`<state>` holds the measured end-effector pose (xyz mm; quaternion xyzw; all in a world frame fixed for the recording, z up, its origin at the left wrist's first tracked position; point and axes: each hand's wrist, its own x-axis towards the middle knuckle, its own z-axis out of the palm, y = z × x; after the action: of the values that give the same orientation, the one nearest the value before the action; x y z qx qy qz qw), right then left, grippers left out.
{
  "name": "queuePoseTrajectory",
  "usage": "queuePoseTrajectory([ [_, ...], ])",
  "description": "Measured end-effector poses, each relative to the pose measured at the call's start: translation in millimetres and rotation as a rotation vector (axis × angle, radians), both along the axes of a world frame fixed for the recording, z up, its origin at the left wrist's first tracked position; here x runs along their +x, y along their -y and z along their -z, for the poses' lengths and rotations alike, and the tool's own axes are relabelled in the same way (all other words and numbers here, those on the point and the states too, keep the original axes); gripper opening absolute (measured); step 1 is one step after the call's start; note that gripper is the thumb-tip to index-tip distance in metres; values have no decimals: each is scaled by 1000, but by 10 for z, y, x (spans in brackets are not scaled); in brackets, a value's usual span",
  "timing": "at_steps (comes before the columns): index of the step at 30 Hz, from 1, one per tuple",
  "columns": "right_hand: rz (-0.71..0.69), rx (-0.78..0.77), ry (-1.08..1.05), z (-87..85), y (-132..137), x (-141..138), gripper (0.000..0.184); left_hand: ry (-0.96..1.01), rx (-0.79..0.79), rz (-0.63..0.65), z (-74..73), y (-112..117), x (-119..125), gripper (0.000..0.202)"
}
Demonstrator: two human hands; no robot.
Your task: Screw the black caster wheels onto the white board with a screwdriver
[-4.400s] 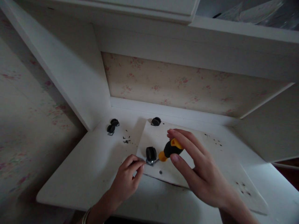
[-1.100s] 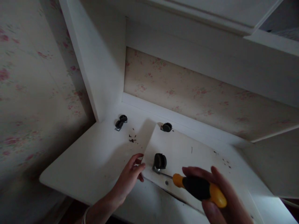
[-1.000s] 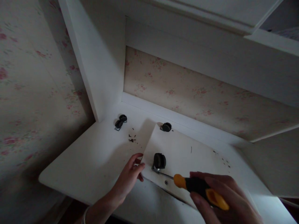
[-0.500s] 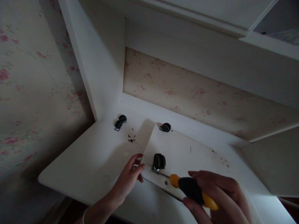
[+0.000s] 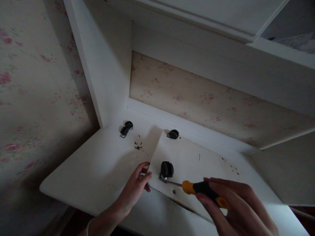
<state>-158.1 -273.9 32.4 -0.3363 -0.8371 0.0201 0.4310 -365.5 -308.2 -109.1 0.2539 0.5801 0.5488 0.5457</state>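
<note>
My right hand (image 5: 236, 205) grips a yellow and black screwdriver (image 5: 205, 190). Its metal shaft points left, the tip at the metal plate of a black caster wheel (image 5: 167, 169). That caster stands near the front left corner of a white board (image 5: 187, 164), which lies on the desk. With thumb and fingers my left hand (image 5: 137, 182) pinches the board's left corner. A second caster (image 5: 173, 134) sits at the board's far left corner. Whether a screw is under the tip is too small to tell.
Two loose casters (image 5: 126, 128) lie on the white desk top (image 5: 93, 173), with several dark screws (image 5: 138, 147) nearby. A white side panel (image 5: 105, 72) rises at the left, and a cabinet (image 5: 197, 16) hangs low overhead. Flowered wallpaper (image 5: 182, 91) covers the wall behind.
The screwdriver's handle has shifted slightly right and up, and my right hand has moved right with it. The tip stays at the caster's plate. My left hand keeps its hold on the board.
</note>
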Motion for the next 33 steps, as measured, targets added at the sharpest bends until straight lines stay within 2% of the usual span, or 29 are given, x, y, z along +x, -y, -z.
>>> queuePoseTrajectory([
  [2, 0, -13, 13, -39, -24, 10, 22, 5, 4, 0, -10, 9, 6, 52],
  [7, -101, -138, 68, -125, -14, 6, 39, -47, -23, -1, -38, 15, 49, 60],
  [13, -13, -71, -21, 14, 19, -25, 27, -60, 25, -17, -40, -77, 173, 62],
  [16, -89, -158, -81, 57, 52, -70, 31, -32, 59, -53, -25, -114, 211, 66],
  [19, -138, -178, -51, 9, 77, -87, 35, -23, 62, -47, -21, -121, 214, 65],
  [22, -67, -114, 13, -54, 59, -72, 23, -36, 80, -38, -27, -120, 200, 64],
  [25, -6, -90, -1, -74, 15, -55, 20, -66, 96, -39, -34, -125, 194, 66],
  [30, -143, -202, 98, -128, 10, -33, 40, -45, 129, -36, -27, -138, 207, 64],
  [33, -150, -176, 128, -163, 39, -47, 33, -54, 138, -44, 6, -144, 214, 65],
])
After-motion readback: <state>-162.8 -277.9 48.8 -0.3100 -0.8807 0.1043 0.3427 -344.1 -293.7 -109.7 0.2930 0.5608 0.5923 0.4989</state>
